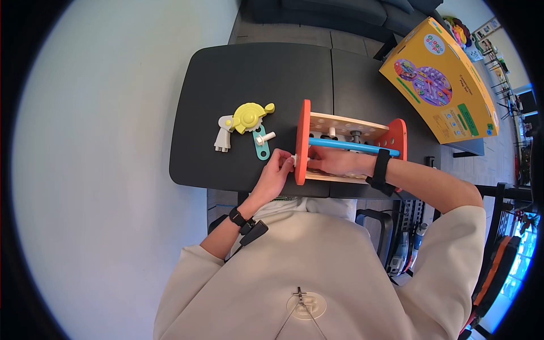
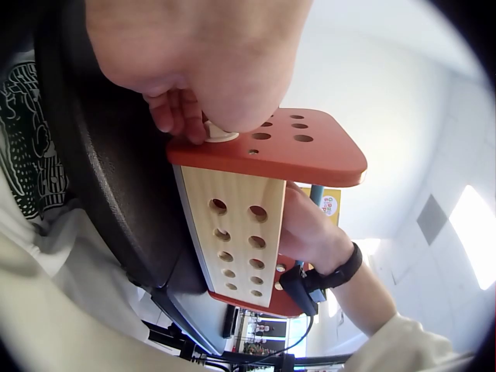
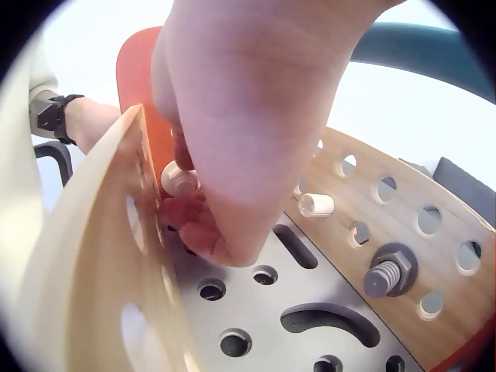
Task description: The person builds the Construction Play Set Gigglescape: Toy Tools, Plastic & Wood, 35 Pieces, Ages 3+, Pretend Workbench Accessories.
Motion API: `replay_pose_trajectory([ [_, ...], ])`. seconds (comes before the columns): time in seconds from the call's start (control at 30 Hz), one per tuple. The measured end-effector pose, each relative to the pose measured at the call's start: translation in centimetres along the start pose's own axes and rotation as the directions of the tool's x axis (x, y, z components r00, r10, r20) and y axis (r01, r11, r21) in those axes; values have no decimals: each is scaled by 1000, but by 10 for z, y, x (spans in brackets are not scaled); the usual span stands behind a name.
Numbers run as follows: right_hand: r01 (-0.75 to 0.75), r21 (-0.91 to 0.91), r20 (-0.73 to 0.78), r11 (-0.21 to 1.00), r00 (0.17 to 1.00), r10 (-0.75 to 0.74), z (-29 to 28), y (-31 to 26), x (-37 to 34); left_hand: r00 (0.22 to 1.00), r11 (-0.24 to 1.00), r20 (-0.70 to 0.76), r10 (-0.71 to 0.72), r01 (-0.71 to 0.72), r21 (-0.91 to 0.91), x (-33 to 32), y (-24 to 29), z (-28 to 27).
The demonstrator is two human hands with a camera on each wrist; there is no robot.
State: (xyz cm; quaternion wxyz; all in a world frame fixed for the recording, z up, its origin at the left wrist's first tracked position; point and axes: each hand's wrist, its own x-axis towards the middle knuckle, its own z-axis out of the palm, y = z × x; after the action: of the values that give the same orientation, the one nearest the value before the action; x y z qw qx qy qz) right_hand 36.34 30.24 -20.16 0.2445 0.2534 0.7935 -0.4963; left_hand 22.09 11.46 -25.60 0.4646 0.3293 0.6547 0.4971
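A wooden toy toolbox with red end panels and a blue bar handle stands on the table. My left hand is at the outside of the near-left red panel, pinching a white plastic bolt at one of its holes. My right hand reaches inside the box under the handle. In the right wrist view its thumb and fingers close around the white bolt's inner end against the same panel. A white peg and a grey bolt with a nut sit in the wooden side wall.
Left of the box on the dark table lie a yellow toy saw with a white handle, a teal strip and another white bolt. A yellow carton stands at the far right.
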Motion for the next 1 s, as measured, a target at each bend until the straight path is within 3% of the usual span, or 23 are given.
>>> replay_pose_trajectory([
  [0.03, 82, -20, -54, 996, 995, -83, 4, 5, 3, 1000, 1000, 1, 1, -1, -9, 0, 0, 0],
  [0.17, 118, 12, -53, 993, 992, -118, 3, 6, 7, 1000, 1000, -2, -1, 2, 8, -1, 4, 0],
  [0.23, -95, 158, 74, 983, 994, 84, -4, -4, 2, 1000, 1000, 0, -6, 6, 5, -1, 2, 0],
  [0.27, -96, 159, 74, 983, 994, 85, -2, -1, 2, 1000, 1000, 2, -6, 6, 5, -1, 2, 0],
  [0.33, 101, -68, -45, 993, 994, -104, 3, 7, 7, 1000, 1000, 1, -4, 4, 3, -1, 3, 0],
  [0.47, 119, -26, -53, 993, 991, -121, 4, 8, 11, 1000, 1000, -1, 1, -1, 19, -1, 3, -1],
  [0.53, -72, 138, 61, 988, 996, 64, -2, 2, 6, 1000, 1000, -4, -5, 5, 12, 0, 0, 0],
  [0.57, -72, 138, 60, 988, 996, 64, -1, 4, 7, 1000, 1000, -3, -4, 4, 12, 0, 0, 0],
  [0.63, 108, -89, -49, 990, 992, -112, 5, 10, 11, 1000, 1000, -3, 0, 0, 18, -1, 2, 0],
  [0.77, 129, -66, -39, 989, 990, -132, 4, 10, 14, 1000, 1000, -6, 3, -3, 19, -1, 1, 0],
  [0.83, -11, 100, 41, 995, 999, 7, -3, 2, 8, 1000, 1000, -12, 11, -11, 16, -1, 0, 0],
  [0.87, -11, 100, 40, 995, 999, 7, -1, 2, 7, 1000, 1000, -11, 12, -11, 16, -1, 0, 1],
  [0.93, 107, -109, -53, 988, 992, -113, 2, 1, 7, 1000, 1000, -4, -11, 11, 9, -1, 2, 0],
  [1.0, 133, -99, -43, 986, 990, -138, 7, 15, 17, 1000, 1000, -5, -11, 11, 13, -1, 3, 0],
])
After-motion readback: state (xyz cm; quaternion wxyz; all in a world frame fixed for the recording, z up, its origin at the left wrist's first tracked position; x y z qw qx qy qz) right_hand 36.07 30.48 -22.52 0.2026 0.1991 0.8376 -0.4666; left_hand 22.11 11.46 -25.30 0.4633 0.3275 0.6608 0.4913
